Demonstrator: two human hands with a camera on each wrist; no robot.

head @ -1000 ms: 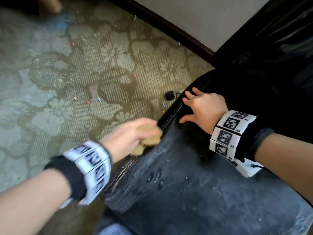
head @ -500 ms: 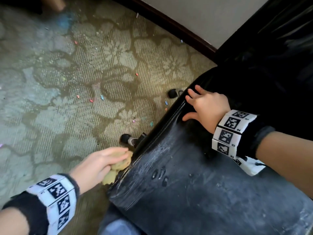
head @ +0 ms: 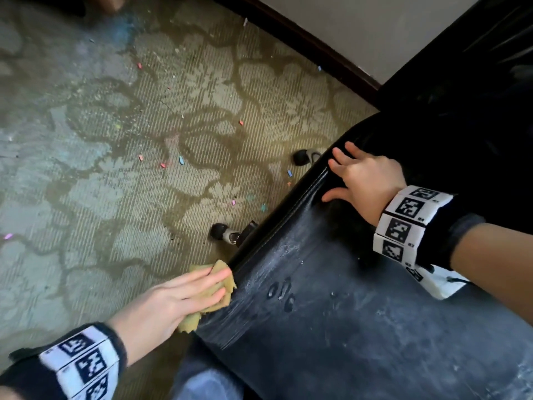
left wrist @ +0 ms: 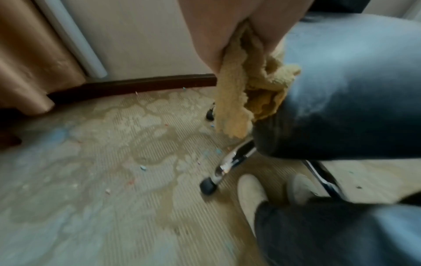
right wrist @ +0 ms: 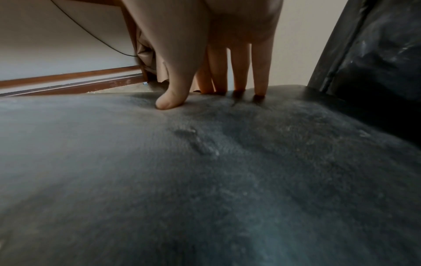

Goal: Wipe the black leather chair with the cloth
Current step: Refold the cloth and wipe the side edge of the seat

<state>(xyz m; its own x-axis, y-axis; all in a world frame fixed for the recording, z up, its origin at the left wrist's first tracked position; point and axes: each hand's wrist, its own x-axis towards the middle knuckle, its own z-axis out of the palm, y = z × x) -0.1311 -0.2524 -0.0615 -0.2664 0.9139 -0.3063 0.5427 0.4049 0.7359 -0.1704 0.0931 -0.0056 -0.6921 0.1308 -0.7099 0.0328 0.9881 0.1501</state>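
Grip: left hand (head: 170, 301) pinching cloth (head: 220, 268) betw thumb & straight fingers, pressing it onto seat edge
Cloth pos: bunching against chair (head: 346, 327) side, nr caster (head: 219, 230)
R side: right hand (head: 366, 183) lying open, fingers spread, tips pressing seat nr backrest
L arm: reaching fwd, wrist low

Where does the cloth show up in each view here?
Head: cloth lower centre, under the left hand, on the edge of the chair seat.
Left wrist: upper right of centre, hanging from the hand against the seat.
Right wrist: not in view.
Shared landmark: the dusty chair seat, in all three.
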